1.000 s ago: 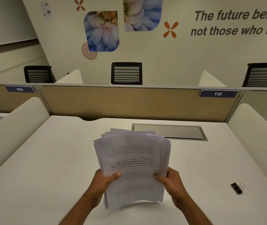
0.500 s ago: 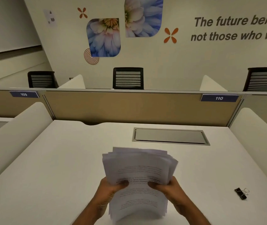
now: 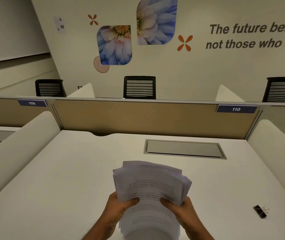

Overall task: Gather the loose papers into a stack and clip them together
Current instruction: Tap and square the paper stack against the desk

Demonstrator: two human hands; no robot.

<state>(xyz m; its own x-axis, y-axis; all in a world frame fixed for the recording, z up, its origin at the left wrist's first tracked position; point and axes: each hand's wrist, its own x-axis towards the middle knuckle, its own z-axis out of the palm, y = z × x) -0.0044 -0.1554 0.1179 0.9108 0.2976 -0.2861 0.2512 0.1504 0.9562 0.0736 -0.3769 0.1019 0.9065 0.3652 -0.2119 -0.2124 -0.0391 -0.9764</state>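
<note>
A thick stack of printed white papers (image 3: 151,186) stands roughly upright over the near middle of the white desk (image 3: 60,179), its top edges uneven and fanned. My left hand (image 3: 119,207) grips its left side and my right hand (image 3: 181,207) grips its right side, thumbs on the front sheet. The stack's lower edge bows near the bottom of the view. A black binder clip (image 3: 260,211) with silver handles lies on the desk at the right, well apart from both hands.
A grey cable hatch (image 3: 184,149) is set into the desk beyond the papers. White curved side dividers (image 3: 22,137) flank the desk, and a tan partition (image 3: 138,118) closes the back. Black chairs stand beyond it.
The stack has come down and nearer to me, both hands still holding it. The view has tilted so the desk sits lower in frame.
</note>
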